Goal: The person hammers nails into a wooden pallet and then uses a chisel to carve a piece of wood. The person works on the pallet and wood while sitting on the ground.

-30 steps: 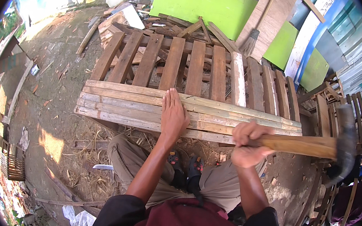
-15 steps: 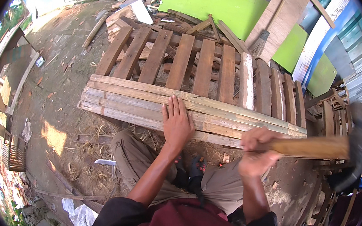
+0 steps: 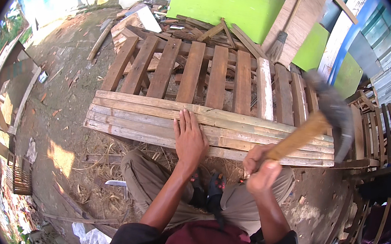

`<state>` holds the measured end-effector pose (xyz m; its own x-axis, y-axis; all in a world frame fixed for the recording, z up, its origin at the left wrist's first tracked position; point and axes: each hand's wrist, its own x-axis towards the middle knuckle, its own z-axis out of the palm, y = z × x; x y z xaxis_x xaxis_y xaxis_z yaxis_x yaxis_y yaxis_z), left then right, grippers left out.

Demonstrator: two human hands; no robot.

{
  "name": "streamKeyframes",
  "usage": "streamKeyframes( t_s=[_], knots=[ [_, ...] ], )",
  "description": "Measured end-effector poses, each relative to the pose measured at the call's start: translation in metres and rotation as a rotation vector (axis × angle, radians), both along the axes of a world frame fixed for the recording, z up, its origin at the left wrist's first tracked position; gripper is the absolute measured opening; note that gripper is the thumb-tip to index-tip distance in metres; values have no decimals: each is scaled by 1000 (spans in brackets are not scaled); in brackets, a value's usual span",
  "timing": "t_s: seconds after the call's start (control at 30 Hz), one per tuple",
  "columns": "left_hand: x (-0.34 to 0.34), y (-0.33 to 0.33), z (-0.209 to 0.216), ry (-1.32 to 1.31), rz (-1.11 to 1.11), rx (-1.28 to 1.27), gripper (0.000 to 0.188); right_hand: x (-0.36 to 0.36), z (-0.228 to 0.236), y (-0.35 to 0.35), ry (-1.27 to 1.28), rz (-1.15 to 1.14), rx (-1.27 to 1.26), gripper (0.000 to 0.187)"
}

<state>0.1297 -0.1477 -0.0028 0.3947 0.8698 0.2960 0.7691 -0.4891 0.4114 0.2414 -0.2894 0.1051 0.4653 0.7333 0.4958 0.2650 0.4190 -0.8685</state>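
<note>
Several long bamboo strips (image 3: 134, 116) lie side by side across the near edge of a low slatted wooden bench (image 3: 217, 76). My left hand (image 3: 191, 139) rests flat on them near the middle, with its fingers stretched toward the far side. In my right hand (image 3: 259, 170) is a claw hammer (image 3: 300, 135), gripped by its wooden handle. The hammer points up and to the right, and its dark metal head is smeared by motion above the right end of the strips. I cannot make out any nail under my hands.
Scrap wood (image 3: 200, 27) is heaped behind the bench, before a lime green panel (image 3: 226, 6). A broom (image 3: 278, 46) leans there. Slatted wooden frames (image 3: 382, 137) stand at the right. A large blade (image 3: 115, 182) lies near my leg, and a plastic bag (image 3: 90, 238) at lower left.
The hammer has swung from pointing right to pointing up and right. My right hand has shifted slightly left and nearer to me. My left hand stays on the strips.
</note>
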Motion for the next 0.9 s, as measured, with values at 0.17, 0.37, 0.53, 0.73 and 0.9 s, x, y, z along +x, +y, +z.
streamKeyframes(
  t_s=[0.17,0.37,0.53,0.73,0.9],
  knots=[
    [-2,7,-1,-20,-9,28,57,-6,-31,-25,206,19,-802,46],
    [-14,5,-3,12,5,18,56,-10,72,-12,69,55,18,51],
    [3,-2,-1,-21,-6,23,54,1,-42,-19,-255,-196,-452,53],
    [-7,8,-7,-24,-12,42,57,-9,-35,-29,260,-18,-653,55],
    [1,-27,27,-465,-213,-323,43,-3,-53,-98,246,-351,-364,38]
  ],
)
